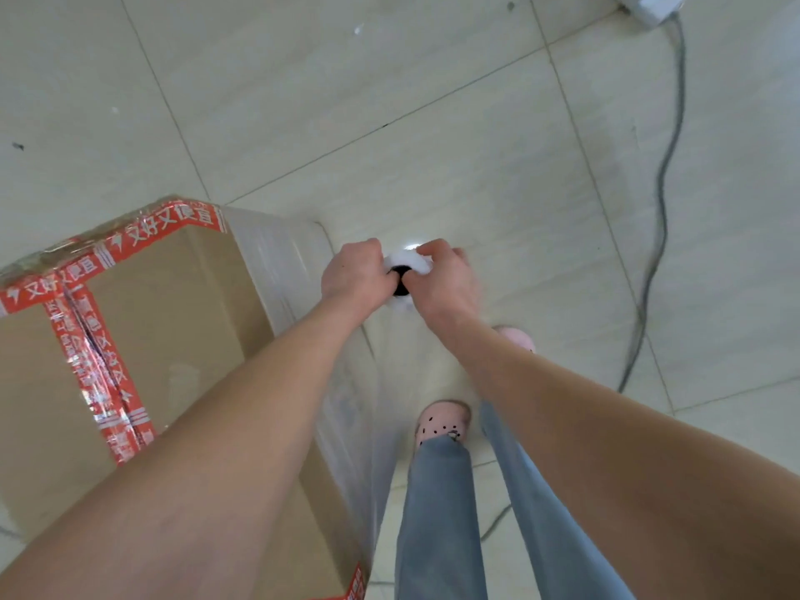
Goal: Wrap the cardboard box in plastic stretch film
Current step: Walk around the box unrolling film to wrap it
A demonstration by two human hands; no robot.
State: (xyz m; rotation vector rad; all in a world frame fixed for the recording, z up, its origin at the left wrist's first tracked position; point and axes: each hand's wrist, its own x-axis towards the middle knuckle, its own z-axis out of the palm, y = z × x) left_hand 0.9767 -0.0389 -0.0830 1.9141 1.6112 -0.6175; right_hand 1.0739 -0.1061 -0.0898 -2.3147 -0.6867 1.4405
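Observation:
A large cardboard box (173,305) sealed with red printed tape stands on the floor at the left. Clear stretch film (281,253) covers its right side and runs to a film roll (407,264), seen end-on with a dark core hole. My left hand (353,270) grips the roll's left side, fingers curled at the core. My right hand (441,275) grips its right side. Both hands hold the roll upright just right of the box's far corner. The roll's lower length is hidden behind my hands.
Pale floor tiles (389,101) spread all around. A grey cable (662,188) snakes down the right side from a white power strip (649,6) at the top right. My legs in jeans and pink slippers (441,420) stand right of the box.

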